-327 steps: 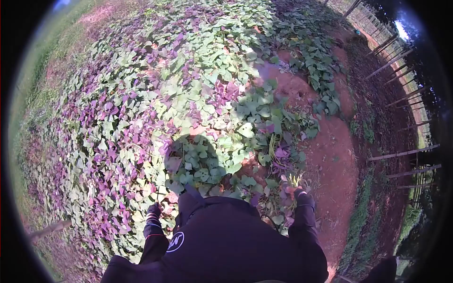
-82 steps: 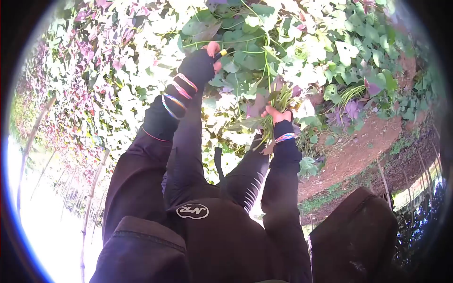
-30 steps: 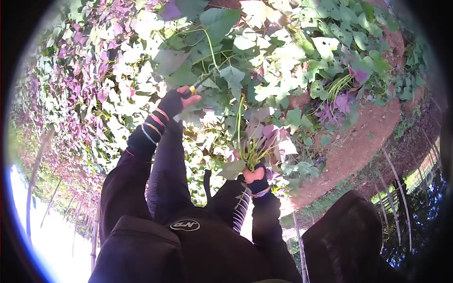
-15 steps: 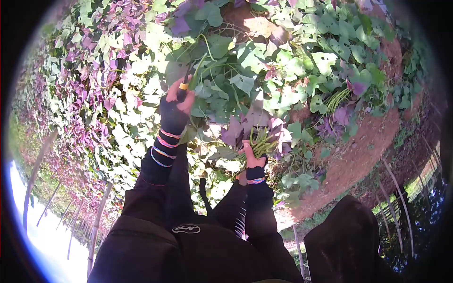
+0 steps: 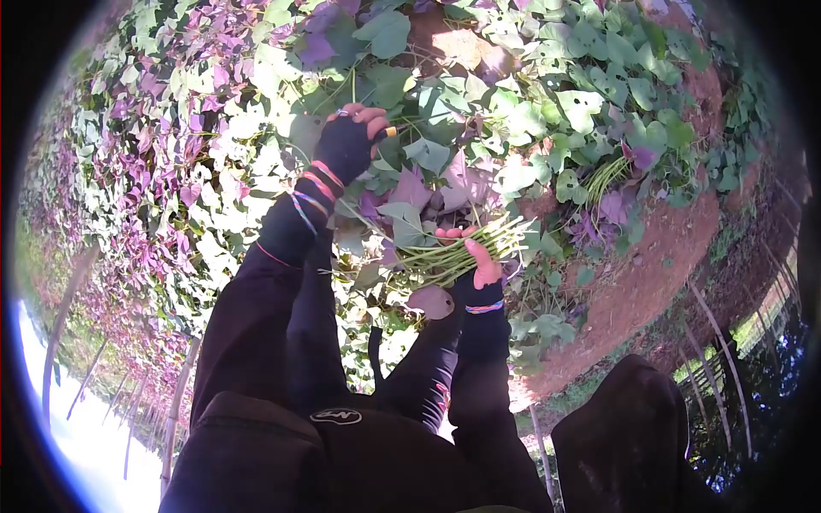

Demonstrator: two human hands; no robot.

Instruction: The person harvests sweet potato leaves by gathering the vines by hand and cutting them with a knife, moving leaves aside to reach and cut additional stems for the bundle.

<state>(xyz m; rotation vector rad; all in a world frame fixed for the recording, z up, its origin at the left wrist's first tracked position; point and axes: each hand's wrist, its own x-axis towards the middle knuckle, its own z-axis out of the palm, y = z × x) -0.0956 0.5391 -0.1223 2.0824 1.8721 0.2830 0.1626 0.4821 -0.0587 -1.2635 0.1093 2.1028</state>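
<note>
My left hand (image 5: pixel 352 141), in a dark fingerless glove, is closed around a black handle (image 5: pixel 388 133) with a yellow band. Leaves hide the rest of that tool. Lower and to the right, my right hand (image 5: pixel 481 256) grips a bunch of long green stems (image 5: pixel 440 263), which lies sideways across the fingers. Purple and green leaves hang about the bunch, with one roundish purplish leaf (image 5: pixel 430 302) below it. Dense leafy vines (image 5: pixel 428 154) surround both hands.
A second bundle of green stems (image 5: pixel 605 181) with purple leaves lies on the vines to the right. Bare reddish soil (image 5: pixel 658 265) runs beyond it. Wooden poles (image 5: pixel 180 398) stand at both sides. A dark rounded shape (image 5: pixel 620 427) is at the lower right.
My left hand has moved up and right and turned, with the yellow band now at its right. My right hand has risen and turned, and the stem bunch now lies more sideways, showing more of its length.
</note>
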